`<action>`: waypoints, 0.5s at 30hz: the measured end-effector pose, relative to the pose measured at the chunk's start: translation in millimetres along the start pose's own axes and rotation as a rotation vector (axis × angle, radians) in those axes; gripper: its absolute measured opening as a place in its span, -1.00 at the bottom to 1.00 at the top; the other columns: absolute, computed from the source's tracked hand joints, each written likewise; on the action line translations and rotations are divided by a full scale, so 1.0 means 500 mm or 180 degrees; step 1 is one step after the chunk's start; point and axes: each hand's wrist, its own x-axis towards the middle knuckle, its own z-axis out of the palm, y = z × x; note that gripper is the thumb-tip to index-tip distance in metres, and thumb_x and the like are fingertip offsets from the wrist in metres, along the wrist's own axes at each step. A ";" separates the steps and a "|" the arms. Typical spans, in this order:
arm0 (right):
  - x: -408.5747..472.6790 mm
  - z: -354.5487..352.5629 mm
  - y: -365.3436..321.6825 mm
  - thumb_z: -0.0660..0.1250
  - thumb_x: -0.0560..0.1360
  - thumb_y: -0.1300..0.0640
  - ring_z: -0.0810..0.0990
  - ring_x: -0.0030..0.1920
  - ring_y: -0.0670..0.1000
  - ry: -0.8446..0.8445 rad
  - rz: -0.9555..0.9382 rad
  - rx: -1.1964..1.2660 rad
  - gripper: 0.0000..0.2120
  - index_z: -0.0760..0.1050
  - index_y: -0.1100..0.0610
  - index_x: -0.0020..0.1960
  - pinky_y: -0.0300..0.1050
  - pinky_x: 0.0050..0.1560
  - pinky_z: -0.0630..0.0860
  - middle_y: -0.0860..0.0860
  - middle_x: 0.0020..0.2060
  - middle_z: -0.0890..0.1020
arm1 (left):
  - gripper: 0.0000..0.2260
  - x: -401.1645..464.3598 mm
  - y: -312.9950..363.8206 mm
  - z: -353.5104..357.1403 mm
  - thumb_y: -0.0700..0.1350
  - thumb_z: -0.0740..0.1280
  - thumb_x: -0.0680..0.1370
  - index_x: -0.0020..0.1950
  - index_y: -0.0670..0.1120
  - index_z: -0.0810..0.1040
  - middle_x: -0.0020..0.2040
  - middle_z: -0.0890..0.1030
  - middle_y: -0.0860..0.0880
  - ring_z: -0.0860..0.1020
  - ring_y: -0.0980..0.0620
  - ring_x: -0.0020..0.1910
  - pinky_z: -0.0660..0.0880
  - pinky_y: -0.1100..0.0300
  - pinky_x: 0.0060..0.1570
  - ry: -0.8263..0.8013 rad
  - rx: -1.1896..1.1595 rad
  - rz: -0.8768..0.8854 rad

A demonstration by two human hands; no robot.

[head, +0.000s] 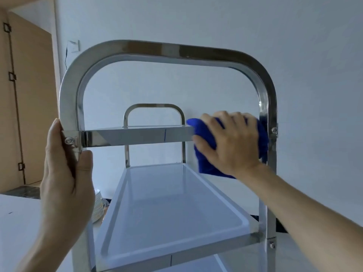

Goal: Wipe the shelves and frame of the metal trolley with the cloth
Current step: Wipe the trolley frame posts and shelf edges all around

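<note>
Against white wall, shiny trolley (137,136), blue cloth (206,138) bunched.

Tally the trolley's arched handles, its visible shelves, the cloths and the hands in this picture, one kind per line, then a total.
Arched handles: 2, near handle and far handle
Shelves in view: 3, top shelf, middle shelf, lower shelf only partly visible
Blue cloth: 1
Hands: 2, left hand, right hand
Total: 8
</note>
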 end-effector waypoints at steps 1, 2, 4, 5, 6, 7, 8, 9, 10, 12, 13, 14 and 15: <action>-0.010 -0.003 0.024 0.09 0.63 -0.27 0.57 -0.07 0.23 -0.0103 -0.0009 -0.0025 -0.51 0.57 0.07 0.21 0.21 0.04 0.42 0.07 0.01 0.64 | -0.40 0.001 -0.005 -0.001 0.23 0.14 0.60 0.61 0.14 0.08 0.51 0.37 0.10 0.39 -0.03 0.46 0.42 -0.35 0.21 -0.0060 0.0014 0.0004; -0.017 -0.005 0.037 0.06 0.65 -0.25 0.58 -0.04 0.22 -0.0166 -0.0018 -0.0022 -0.50 0.57 0.09 0.23 0.22 0.07 0.42 0.08 0.03 0.64 | -0.39 0.002 -0.006 -0.003 0.23 0.15 0.59 0.61 0.12 0.09 0.49 0.40 0.06 0.43 -0.05 0.41 0.44 -0.34 0.20 -0.0119 0.0045 0.0022; -0.021 -0.016 0.035 0.01 0.68 -0.20 0.58 0.00 0.22 -0.0211 0.0048 0.0083 -0.49 0.57 0.12 0.24 0.22 0.11 0.41 0.07 0.08 0.65 | -0.41 0.003 0.002 -0.002 0.12 0.18 0.59 0.60 0.10 0.11 0.45 0.43 0.04 0.53 0.01 0.27 0.47 -0.25 0.21 -0.0197 0.0061 0.0088; -0.022 -0.023 0.028 -0.02 0.68 -0.18 0.58 0.03 0.22 -0.0245 0.0115 0.0192 -0.48 0.56 0.13 0.25 0.21 0.13 0.39 0.07 0.11 0.65 | -0.41 0.003 0.009 -0.001 0.04 0.20 0.58 0.60 0.10 0.12 0.43 0.44 0.04 0.56 -0.01 0.18 0.50 -0.20 0.20 -0.0228 0.0010 0.0095; -0.023 -0.031 0.020 -0.03 0.69 -0.16 0.57 0.07 0.22 -0.0280 0.0182 0.0312 -0.48 0.55 0.14 0.27 0.21 0.16 0.38 0.07 0.15 0.64 | -0.41 0.000 0.019 -0.002 -0.02 0.21 0.58 0.60 0.10 0.12 0.43 0.45 0.04 0.57 -0.06 0.13 0.53 -0.13 0.19 -0.0271 -0.0091 0.0091; -0.027 -0.040 0.013 -0.03 0.69 -0.15 0.56 0.11 0.22 -0.0296 0.0232 0.0413 -0.49 0.53 0.14 0.30 0.22 0.19 0.36 0.07 0.20 0.62 | -0.41 -0.002 0.026 -0.006 -0.07 0.23 0.58 0.60 0.10 0.12 0.43 0.44 0.05 0.57 -0.08 0.13 0.56 -0.04 0.17 -0.0342 -0.0202 0.0114; -0.033 -0.048 0.009 -0.02 0.69 -0.14 0.54 0.14 0.23 -0.0307 0.0254 0.0495 -0.50 0.51 0.15 0.32 0.23 0.22 0.35 0.08 0.24 0.60 | -0.41 -0.007 0.028 -0.014 -0.10 0.24 0.60 0.60 0.10 0.11 0.44 0.43 0.07 0.56 -0.09 0.14 0.58 0.05 0.10 -0.0438 -0.0284 0.0145; -0.041 -0.055 0.006 -0.02 0.69 -0.13 0.53 0.17 0.23 -0.0323 0.0248 0.0555 -0.51 0.49 0.14 0.35 0.24 0.24 0.34 0.08 0.26 0.58 | -0.41 -0.016 0.026 -0.023 -0.10 0.25 0.61 0.59 0.10 0.09 0.45 0.41 0.07 0.55 -0.15 0.12 0.59 0.05 -0.01 -0.0544 -0.0349 0.0130; -0.051 -0.060 0.005 -0.03 0.69 -0.13 0.52 0.20 0.22 -0.0348 0.0248 0.0612 -0.51 0.47 0.14 0.37 0.23 0.27 0.34 0.08 0.27 0.57 | -0.41 -0.028 0.023 -0.035 -0.06 0.27 0.62 0.59 0.13 0.08 0.47 0.39 0.04 0.53 -0.27 0.05 0.56 -0.01 -0.12 -0.0649 -0.0413 0.0034; -0.073 -0.067 0.002 -0.02 0.70 -0.13 0.51 0.24 0.21 -0.0365 0.0307 0.0807 -0.51 0.46 0.14 0.39 0.21 0.30 0.33 0.09 0.26 0.57 | -0.41 -0.069 0.016 -0.058 0.02 0.29 0.62 0.58 0.13 0.09 0.48 0.38 -0.03 0.50 -0.33 -0.03 0.48 -0.09 -0.15 -0.0843 -0.0498 -0.0200; -0.086 -0.067 -0.001 -0.01 0.70 -0.13 0.51 0.24 0.21 -0.0385 0.0361 0.0901 -0.50 0.47 0.16 0.38 0.19 0.30 0.34 0.09 0.25 0.58 | -0.41 -0.097 0.013 -0.068 0.03 0.29 0.63 0.59 0.11 0.08 0.47 0.39 -0.05 0.52 -0.30 0.01 0.50 -0.11 -0.15 -0.0941 -0.0476 -0.0246; -0.098 -0.065 -0.008 0.00 0.70 -0.15 0.52 0.24 0.22 -0.0432 0.0419 0.0961 -0.50 0.48 0.17 0.36 0.16 0.28 0.36 0.10 0.22 0.59 | -0.41 -0.126 0.011 -0.077 0.02 0.28 0.64 0.59 0.07 0.07 0.46 0.39 -0.07 0.54 -0.25 0.08 0.52 -0.12 -0.13 -0.1061 -0.0425 -0.0277; -0.114 -0.061 -0.019 0.03 0.70 -0.14 0.53 0.21 0.23 -0.0473 0.0472 0.1020 -0.50 0.49 0.19 0.34 0.14 0.25 0.38 0.12 0.20 0.59 | -0.41 -0.156 0.010 -0.083 0.00 0.27 0.64 0.59 0.04 0.05 0.44 0.40 -0.10 0.55 -0.21 0.11 0.54 -0.15 -0.10 -0.1172 -0.0377 -0.0352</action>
